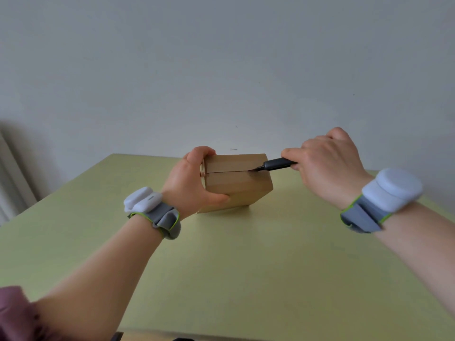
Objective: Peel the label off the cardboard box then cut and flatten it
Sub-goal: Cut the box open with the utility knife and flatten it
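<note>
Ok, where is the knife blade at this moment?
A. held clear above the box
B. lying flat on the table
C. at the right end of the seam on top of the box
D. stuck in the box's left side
C: the right hand grips the knife, and its blade tip meets the seam on top of the cardboard box, which the left hand holds.

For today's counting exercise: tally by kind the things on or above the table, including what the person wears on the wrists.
Cardboard box: 1
Knife: 1
Wrist devices: 2
Hands: 2
Total: 6
</note>
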